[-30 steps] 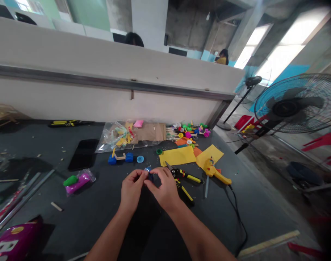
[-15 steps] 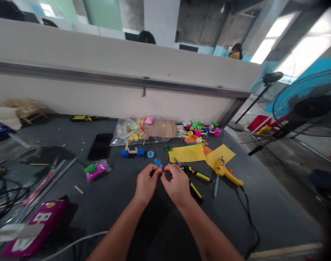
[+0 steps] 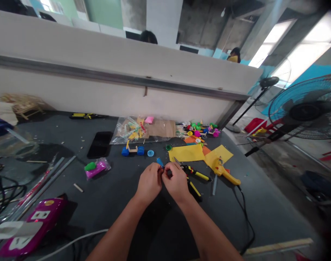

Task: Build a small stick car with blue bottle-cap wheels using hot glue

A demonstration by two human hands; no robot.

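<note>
Both hands meet above the middle of the dark table, fingertips pinched together around a small blue piece point(image 3: 159, 161). Its kind is hard to make out, as the fingers cover most of it. My left hand point(image 3: 150, 181) is closed on it from the left, my right hand point(image 3: 176, 181) from the right. Just beyond lie a blue bottle cap point(image 3: 150, 153) and a small wheeled frame of sticks with blue caps point(image 3: 132, 150). Scissors or pliers with black and yellow handles point(image 3: 196, 173) rest beside my right hand.
A yellow glue gun point(image 3: 227, 174) with a black cord lies right of the yellow sheets point(image 3: 186, 153). A phone point(image 3: 100, 145), a bag of pink and green clay point(image 3: 97, 168) and a purple box point(image 3: 36, 224) are on the left. A fan point(image 3: 304, 110) stands right.
My left hand has rolled so that its back shows more and its fingers curl tighter by the blue piece. The camera view has shifted slightly.
</note>
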